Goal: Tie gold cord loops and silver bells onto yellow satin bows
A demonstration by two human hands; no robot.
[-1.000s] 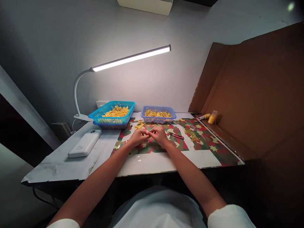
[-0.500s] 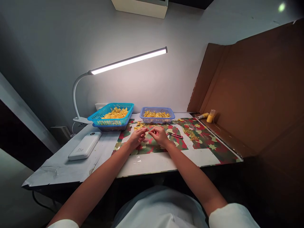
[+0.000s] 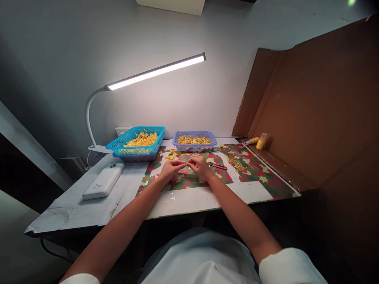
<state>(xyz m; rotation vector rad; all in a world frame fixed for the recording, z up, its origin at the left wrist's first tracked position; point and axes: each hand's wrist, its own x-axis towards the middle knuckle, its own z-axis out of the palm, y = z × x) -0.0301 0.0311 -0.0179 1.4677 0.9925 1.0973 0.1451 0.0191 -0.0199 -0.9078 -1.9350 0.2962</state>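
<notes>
My left hand (image 3: 170, 169) and my right hand (image 3: 200, 165) meet over the red and green camouflage mat (image 3: 260, 173) in the middle of the table. Their fingertips are pinched together around something too small to make out. A few yellow pieces (image 3: 171, 155) lie on the mat just beyond my left hand. Red-handled snips (image 3: 217, 165) lie right of my right hand.
A blue basket (image 3: 136, 144) and a smaller purple basket (image 3: 194, 141), both with yellow pieces, stand at the back. A white power bank (image 3: 103, 180) lies at the left. A desk lamp (image 3: 154, 73) arches overhead. Yellow thread spools (image 3: 260, 141) sit by the brown cardboard wall (image 3: 319, 102).
My hands drew slightly apart half a second ago and have come together again at the fingertips. The view has shifted a little.
</notes>
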